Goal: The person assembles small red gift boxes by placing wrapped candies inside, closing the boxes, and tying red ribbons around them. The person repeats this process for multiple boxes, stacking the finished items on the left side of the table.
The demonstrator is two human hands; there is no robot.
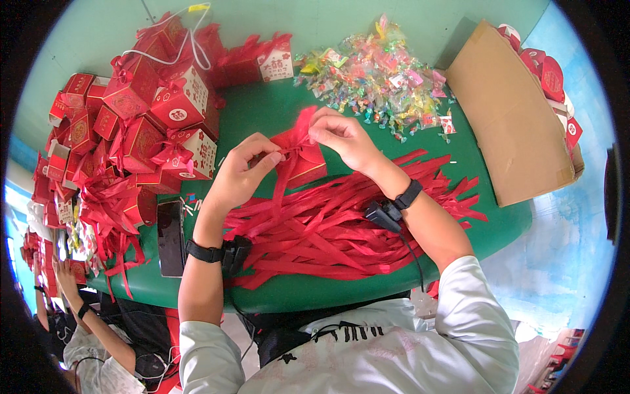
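Observation:
A small red gift box (310,169) stands on the green table in front of me, with a red ribbon (304,123) around it and gathered at its top. My left hand (248,169) pinches the ribbon at the box's left side, thumb against fingers. On the other side, my right hand (348,140) is closed on the ribbon near the top of the box. One ribbon tail hangs down over the front. Just nearer to me lies a wide heap of loose red ribbons (328,233), partly beneath my right forearm.
Finished-looking red boxes (134,121) are piled high at the left, a white cable over them. Wrapped candies (394,85) lie heaped at the back. A cardboard box (508,121) with red boxes stands right. A phone (171,240) lies near my left forearm; another person's hand (66,279) shows lower left.

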